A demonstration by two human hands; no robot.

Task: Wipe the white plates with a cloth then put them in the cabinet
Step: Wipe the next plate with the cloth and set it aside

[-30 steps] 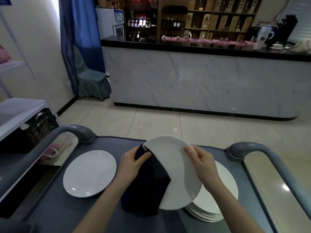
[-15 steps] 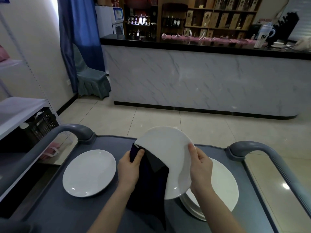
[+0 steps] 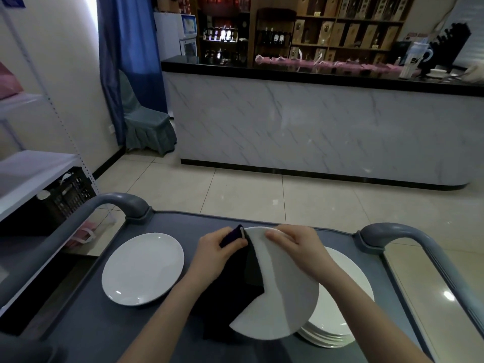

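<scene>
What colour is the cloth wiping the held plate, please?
Dark navy, almost black cloth, clearest in the head view against the white plate.

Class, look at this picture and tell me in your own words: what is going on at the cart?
A person is wiping a white plate over a grey cart. The left hand grips a dark cloth against the plate's left side, and the right hand holds its far rim. A stack of white plates sits beneath on the right. A single plate lies on the left.

Marble counter [image 3: 314, 132] and blue curtain [image 3: 131, 61] stand beyond grey cart [image 3: 91, 326].
</scene>
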